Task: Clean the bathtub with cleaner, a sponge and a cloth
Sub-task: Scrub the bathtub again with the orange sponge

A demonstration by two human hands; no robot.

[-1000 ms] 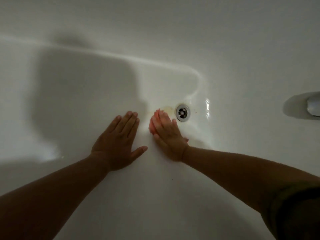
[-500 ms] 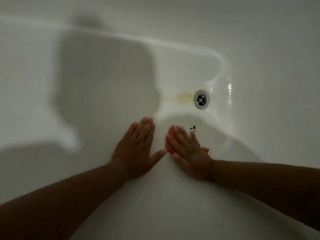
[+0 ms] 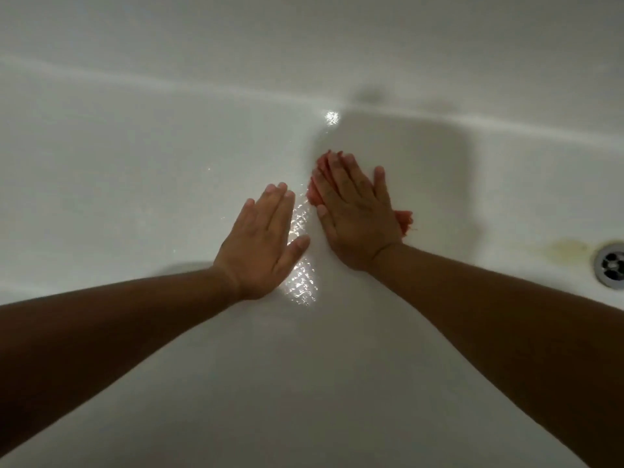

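Cloth mostly beneath right hand — drain cropped.

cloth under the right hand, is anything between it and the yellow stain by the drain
Nothing visible. The right hand presses the cloth flat on the tub; the stain lies to its right, next to the drain, with only bare tub floor between. The left hand rests on the other side.

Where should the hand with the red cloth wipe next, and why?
Probably slide the right hand, which presses the red cloth flat, sideways toward the drain. A yellowish stain shows on the tub floor just beside the drain, apart from the cloth, so it likely needs wiping. The left hand lies flat on the floor and can brace.
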